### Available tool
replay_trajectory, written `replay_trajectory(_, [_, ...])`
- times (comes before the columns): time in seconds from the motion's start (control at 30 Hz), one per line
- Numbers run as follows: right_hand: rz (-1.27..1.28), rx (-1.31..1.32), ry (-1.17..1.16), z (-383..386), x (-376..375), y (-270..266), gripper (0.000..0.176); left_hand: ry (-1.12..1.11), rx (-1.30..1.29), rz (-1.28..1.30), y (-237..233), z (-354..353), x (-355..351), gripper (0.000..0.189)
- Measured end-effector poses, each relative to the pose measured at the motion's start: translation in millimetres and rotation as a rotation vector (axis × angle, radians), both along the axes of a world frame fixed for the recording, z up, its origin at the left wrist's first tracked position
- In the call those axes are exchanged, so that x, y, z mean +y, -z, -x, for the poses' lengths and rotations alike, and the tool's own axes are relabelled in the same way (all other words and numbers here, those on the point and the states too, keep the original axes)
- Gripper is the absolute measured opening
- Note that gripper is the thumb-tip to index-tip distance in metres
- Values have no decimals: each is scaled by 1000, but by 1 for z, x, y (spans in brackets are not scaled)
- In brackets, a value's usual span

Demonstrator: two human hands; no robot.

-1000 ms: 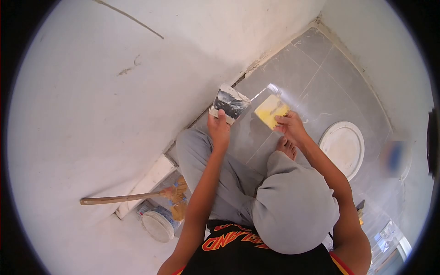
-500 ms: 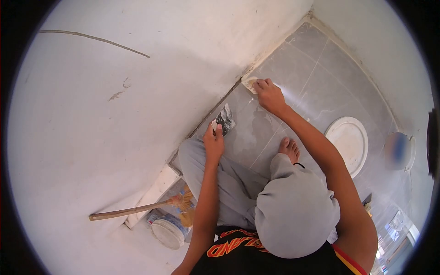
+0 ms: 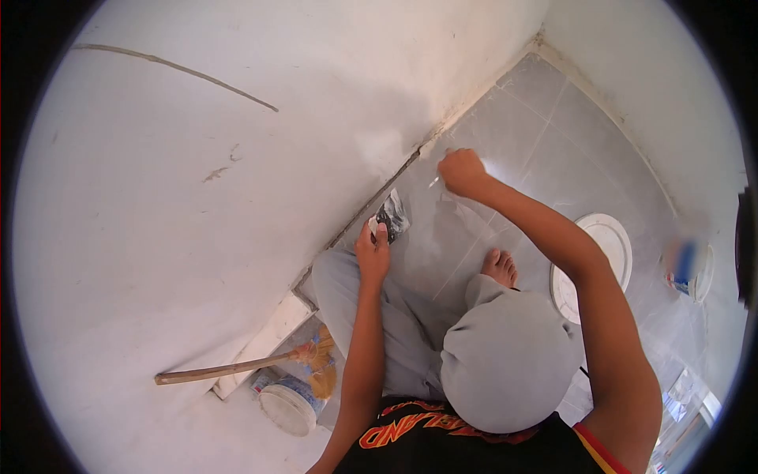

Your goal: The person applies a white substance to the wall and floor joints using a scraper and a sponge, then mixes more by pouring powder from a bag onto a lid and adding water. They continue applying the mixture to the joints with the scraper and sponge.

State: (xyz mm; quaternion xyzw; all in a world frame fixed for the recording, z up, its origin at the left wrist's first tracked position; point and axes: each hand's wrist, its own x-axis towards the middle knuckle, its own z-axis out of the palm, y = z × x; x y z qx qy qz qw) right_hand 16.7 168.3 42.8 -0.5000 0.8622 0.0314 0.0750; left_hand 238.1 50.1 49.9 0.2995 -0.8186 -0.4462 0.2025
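Two grips: left hand (image 3: 373,254) fingers round trowel (image 3: 391,213), right hand (image 3: 460,171) round scraper (image 3: 433,182); grey tiles (image 3: 553,158)

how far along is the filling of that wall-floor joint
Roughly midway, I'd judge. Done: the joint toward the corner looks pale and filled. In hand: the right hand works a small tool at the joint; the left hand holds a smeared scraper. Left: the dark gap toward the knee.

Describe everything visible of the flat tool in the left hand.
The flat tool is a small thin plate, dark, seemingly metal, smeared with white and grey paste. The left hand pinches its lower edge, thumb on its face, holding it tilted above the grey floor tiles, close to the foot of the white wall.
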Motion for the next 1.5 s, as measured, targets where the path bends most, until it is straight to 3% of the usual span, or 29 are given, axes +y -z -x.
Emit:
replay_trajectory(0.07, [126, 56, 251, 13, 6, 1, 13, -5, -16, -18, 3, -1, -1, 28])
replay_trajectory(0.23, [195, 176, 421, 25, -16, 56, 16, 24, -38, -68, 6, 0, -4, 28])
replay_trajectory(0.33, [202, 169, 323, -13, -36, 53, 18, -38, 5, -164, 5, 0, 0, 28])
replay_trajectory(0.47, [198, -117, 134, -58, -53, 33, 19, -206, 33, -125, 7, 0, -5, 24])
replay_trajectory(0.53, [126, -364, 43, -65, -50, -6, 16, -267, 81, -150, 5, 0, -6, 23])
replay_trajectory(0.63, [185, -515, 141, -72, -30, -28, 19, -343, 180, -318, 15, -7, -18, 16])
replay_trajectory(0.67, [177, -517, 178, -75, -18, -26, 19, -355, 283, -596, 21, -12, -24, 15])
replay_trajectory(0.7, [473, -536, 180, -78, -7, -23, 22, -374, 377, -878, 26, -16, -26, 14])
replay_trajectory(0.73, [772, -538, 177, -82, 5, -22, 27, -356, 355, -896, 20, -15, -22, 14])
replay_trajectory(0.8, [852, -586, 165, -93, 33, -33, 31, -389, 146, -1155, 8, -12, -18, 17])
replay_trajectory(0.83, [943, -642, 123, -99, 49, -41, 35, -377, 129, -1164, 18, -12, -19, 17])
replay_trajectory(0.9, [930, -599, 124, -112, 77, -51, 38, -205, 16, -1384, 39, -11, -19, 19])
replay_trajectory(0.97, [917, -564, 114, -126, 101, -51, 41, -200, -12, -1398, 31, 6, 12, 19])
replay_trajectory(1.07, [694, -370, 13, -138, 124, -43, 42, -174, -42, -1423, 17, 20, 43, 16])
replay_trajectory(1.17, [558, -288, 125, -133, 143, -30, 41, -179, -41, -1449, 8, 21, 44, 13])
replay_trajectory(1.3, [664, -340, 644, -108, 188, -10, 33, -81, 174, -1528, 11, 10, 10, 19])
replay_trajectory(1.37, [543, -586, 897, -88, 222, 3, 28, -124, 255, -1524, 7, 8, 7, 19])
replay_trajectory(1.43, [596, -754, 1095, -72, 258, 47, 19, -168, 261, -1513, 4, 6, 10, 16])
replay_trajectory(1.47, [593, -760, 1083, -71, 257, 47, 19, -201, 257, -1504, 4, 6, 10, 13])
replay_trajectory(1.5, [739, -958, 1250, -71, 255, 46, 16, -214, 262, -1498, 7, 3, 7, 13])
